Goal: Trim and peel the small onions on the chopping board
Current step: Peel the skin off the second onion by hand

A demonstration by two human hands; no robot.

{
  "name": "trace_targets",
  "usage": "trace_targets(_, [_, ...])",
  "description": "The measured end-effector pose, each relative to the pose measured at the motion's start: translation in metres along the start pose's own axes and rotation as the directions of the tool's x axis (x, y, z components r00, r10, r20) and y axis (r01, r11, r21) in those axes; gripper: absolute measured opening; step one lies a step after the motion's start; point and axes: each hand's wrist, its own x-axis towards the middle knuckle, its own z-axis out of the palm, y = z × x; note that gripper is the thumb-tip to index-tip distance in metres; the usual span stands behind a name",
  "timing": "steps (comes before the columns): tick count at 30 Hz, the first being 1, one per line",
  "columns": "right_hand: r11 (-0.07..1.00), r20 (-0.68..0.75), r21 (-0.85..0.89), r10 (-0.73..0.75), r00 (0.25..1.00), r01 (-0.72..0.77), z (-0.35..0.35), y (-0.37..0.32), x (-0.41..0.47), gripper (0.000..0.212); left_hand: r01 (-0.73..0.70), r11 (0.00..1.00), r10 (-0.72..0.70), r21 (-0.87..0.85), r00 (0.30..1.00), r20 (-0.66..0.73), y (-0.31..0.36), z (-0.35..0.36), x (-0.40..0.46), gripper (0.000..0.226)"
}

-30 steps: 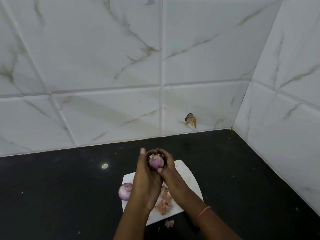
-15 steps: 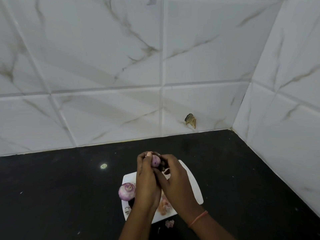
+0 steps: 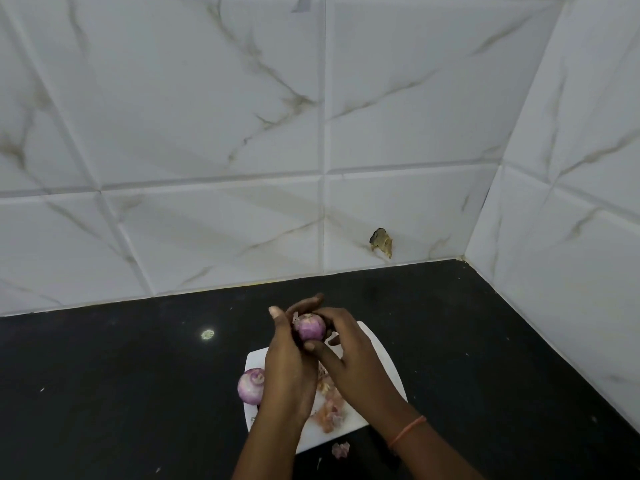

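Note:
A small purple onion point(image 3: 310, 328) is held up above the white chopping board point(image 3: 377, 344). My left hand point(image 3: 289, 368) cups it from the left and below. My right hand point(image 3: 349, 355) grips it from the right, thumb under it and fingers over its top. A second peeled onion point(image 3: 250, 386) rests at the board's left edge, partly behind my left wrist. Loose pinkish peels point(image 3: 330, 407) lie on the board under my hands. No knife is visible.
The board sits on a black countertop point(image 3: 121, 393) in a corner of white marble-look tiled walls point(image 3: 242, 150). A peel scrap point(image 3: 341, 449) lies on the counter just off the board's near edge. A pale spot point(image 3: 207, 334) marks the counter to the left.
The onion has been turned in my hands and shows more purple surface. My right hand's fingers have shifted over its top, and both hands stay above the board.

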Motion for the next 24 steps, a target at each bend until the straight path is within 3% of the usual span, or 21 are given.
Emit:
trace_targets(2, [1.000,-0.018,-0.020,-0.020,1.000,0.019,-0.002,0.001,0.000,0.029,-0.001,0.999,-0.003,0.039,0.994,0.110,0.003,-0.006,0.000,0.056])
trace_targets(4, [0.999,-0.040,-0.033,0.002,0.999,-0.003,-0.004,0.003,0.001,0.030,-0.061,0.974,0.013,0.218,0.977,0.215,0.002,-0.014,0.002,0.033])
trace_targets(7, [0.995,-0.070,-0.104,-0.001,0.998,-0.006,-0.001,0.005,0.003,0.034,-0.258,0.829,0.145,0.496,0.956,0.256,-0.008,-0.018,0.002,0.024])
trace_targets(13, [0.992,-0.120,-0.127,-0.040,0.992,0.025,0.006,-0.005,-0.004,0.033,-0.368,0.798,0.361,0.477,0.926,0.111,-0.027,-0.005,-0.002,0.026])
trace_targets(17, [0.986,-0.119,-0.164,-0.029,0.993,0.009,0.009,-0.002,-0.008,0.034,-0.353,0.817,0.380,0.456,0.924,0.034,-0.030,-0.002,-0.002,0.024])
trace_targets(24, [0.981,-0.118,-0.194,-0.029,0.993,0.005,0.007,-0.003,-0.007,0.040,-0.342,0.801,0.369,0.492,0.928,0.044,-0.029,-0.004,0.003,0.022])
